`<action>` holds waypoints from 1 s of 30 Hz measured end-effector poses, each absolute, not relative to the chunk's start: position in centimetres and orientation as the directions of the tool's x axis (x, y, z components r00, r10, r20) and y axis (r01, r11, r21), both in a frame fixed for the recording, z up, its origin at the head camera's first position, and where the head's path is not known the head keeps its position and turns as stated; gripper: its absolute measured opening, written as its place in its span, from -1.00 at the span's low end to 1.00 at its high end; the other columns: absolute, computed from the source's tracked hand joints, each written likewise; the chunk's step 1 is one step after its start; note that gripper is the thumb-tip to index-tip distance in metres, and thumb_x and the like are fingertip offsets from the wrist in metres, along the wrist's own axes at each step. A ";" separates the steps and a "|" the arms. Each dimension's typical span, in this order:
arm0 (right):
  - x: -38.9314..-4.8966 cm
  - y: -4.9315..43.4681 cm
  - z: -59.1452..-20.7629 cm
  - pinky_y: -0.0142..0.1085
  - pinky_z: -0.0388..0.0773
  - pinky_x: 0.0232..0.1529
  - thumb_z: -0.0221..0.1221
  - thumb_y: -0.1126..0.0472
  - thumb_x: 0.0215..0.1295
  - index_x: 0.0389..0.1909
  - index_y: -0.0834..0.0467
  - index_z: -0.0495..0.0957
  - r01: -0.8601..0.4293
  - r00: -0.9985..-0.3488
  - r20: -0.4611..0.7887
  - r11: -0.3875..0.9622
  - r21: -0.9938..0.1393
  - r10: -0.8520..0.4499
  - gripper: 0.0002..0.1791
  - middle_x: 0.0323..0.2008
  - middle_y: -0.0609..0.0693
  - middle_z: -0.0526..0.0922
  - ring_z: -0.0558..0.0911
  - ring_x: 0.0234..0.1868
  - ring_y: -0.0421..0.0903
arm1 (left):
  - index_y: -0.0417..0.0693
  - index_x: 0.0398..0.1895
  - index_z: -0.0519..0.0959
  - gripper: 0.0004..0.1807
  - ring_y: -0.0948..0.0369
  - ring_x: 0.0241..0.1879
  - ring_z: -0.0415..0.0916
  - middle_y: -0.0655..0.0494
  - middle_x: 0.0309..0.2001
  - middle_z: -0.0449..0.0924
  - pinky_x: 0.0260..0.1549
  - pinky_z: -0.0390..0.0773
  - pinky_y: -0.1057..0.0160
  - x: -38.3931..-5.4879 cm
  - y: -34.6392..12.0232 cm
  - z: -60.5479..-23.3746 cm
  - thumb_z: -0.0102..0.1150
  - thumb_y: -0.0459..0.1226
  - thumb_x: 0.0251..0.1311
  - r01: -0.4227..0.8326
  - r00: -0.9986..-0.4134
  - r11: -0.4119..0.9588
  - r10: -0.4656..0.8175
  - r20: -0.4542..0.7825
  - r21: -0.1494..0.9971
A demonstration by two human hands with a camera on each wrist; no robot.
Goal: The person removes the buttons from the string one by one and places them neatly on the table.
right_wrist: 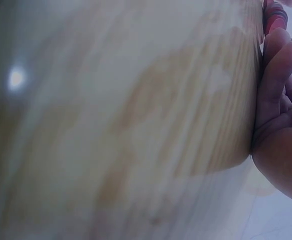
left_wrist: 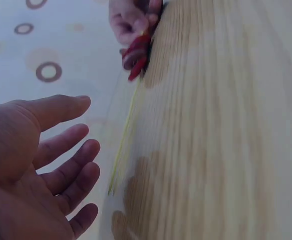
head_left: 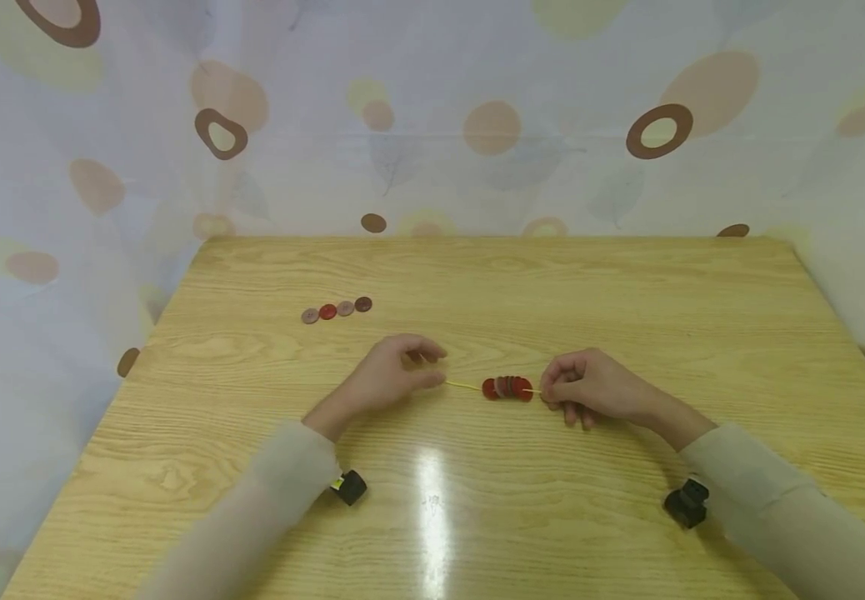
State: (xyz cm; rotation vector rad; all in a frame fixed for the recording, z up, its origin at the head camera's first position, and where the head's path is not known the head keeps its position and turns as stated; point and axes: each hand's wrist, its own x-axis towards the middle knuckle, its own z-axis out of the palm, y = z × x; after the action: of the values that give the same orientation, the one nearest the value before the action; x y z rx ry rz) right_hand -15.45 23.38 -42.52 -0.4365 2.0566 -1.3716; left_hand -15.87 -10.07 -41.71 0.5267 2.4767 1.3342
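My right hand [head_left: 590,387] pinches a yellow string [head_left: 464,385] between thumb and forefinger, close to a bunch of threaded buttons [head_left: 509,388]. The buttons are red, pinkish and dark, packed face to face on the string. My left hand [head_left: 402,367] has its fingers apart and relaxed, with nothing between them. In the left wrist view the string [left_wrist: 121,147] runs down from the buttons [left_wrist: 135,54] to a loose end beside the left fingertips [left_wrist: 89,172]. Only part of the right hand [right_wrist: 281,95] shows in the right wrist view, the red buttons [right_wrist: 275,17] just beyond its fingertips.
Several loose buttons [head_left: 327,312], pinkish, red and dark brown, lie in a slanting row on the wooden table [head_left: 552,283], beyond the left hand. A patterned curtain [head_left: 432,175] hangs along the table's back and sides. Each wrist carries a small black camera [head_left: 350,487].
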 end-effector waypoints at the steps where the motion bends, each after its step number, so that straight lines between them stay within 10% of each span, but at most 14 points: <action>1: -15.5 23.4 -42.5 -0.32 0.57 -0.66 0.20 0.24 0.44 -0.18 0.35 0.57 0.064 -0.753 -0.311 0.406 -0.912 -0.580 -0.80 -0.42 0.17 0.64 0.60 -0.58 -0.12 | -0.10 0.08 0.65 -0.65 0.12 0.00 0.48 0.11 0.03 0.63 0.04 0.50 0.10 -15.7 -9.7 -41.7 0.40 -0.25 0.23 0.188 -0.887 0.494 0.457 -0.070 0.849; 9: -15.6 23.4 -42.5 -0.33 0.56 -0.66 0.20 0.25 0.43 -0.18 0.35 0.56 0.066 -0.760 -0.314 0.412 -0.909 -0.569 -0.81 -0.43 0.16 0.63 0.58 -0.59 -0.13 | -0.05 0.15 0.64 -0.54 0.13 -0.15 0.40 0.06 0.05 0.53 -0.16 0.47 0.18 -15.5 -6.3 -41.8 0.46 -0.23 0.16 0.218 -0.848 0.533 0.519 -0.112 0.817; 16: -15.5 23.6 -42.5 -0.32 0.56 -0.66 0.18 0.25 0.44 -0.18 0.33 0.58 0.078 -0.769 -0.320 0.415 -0.906 -0.554 -0.82 -0.42 0.16 0.64 0.59 -0.59 -0.12 | 0.04 0.08 0.69 -0.59 0.13 0.04 0.43 0.10 0.02 0.50 0.24 0.25 -0.05 -15.7 -4.3 -42.3 0.47 -0.21 0.12 0.281 -0.851 0.649 0.509 -0.129 0.707; 30: -15.7 23.6 -42.8 -0.33 0.56 -0.67 0.17 0.27 0.44 -0.18 0.34 0.58 0.084 -0.761 -0.318 0.400 -0.913 -0.566 -0.82 -0.42 0.17 0.64 0.59 -0.59 -0.12 | 0.07 -0.06 0.73 -0.70 0.20 -0.07 0.42 0.15 -0.06 0.49 0.11 0.25 0.06 -15.6 -3.9 -42.1 0.49 -0.16 0.13 0.349 -0.841 0.660 0.534 -0.089 0.665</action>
State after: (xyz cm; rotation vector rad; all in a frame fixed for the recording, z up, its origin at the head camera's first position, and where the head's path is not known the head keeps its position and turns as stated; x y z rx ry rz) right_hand -15.70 23.60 -42.78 -0.4097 2.0543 -1.3883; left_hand -15.63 -3.90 -42.09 0.7092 2.6019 0.9573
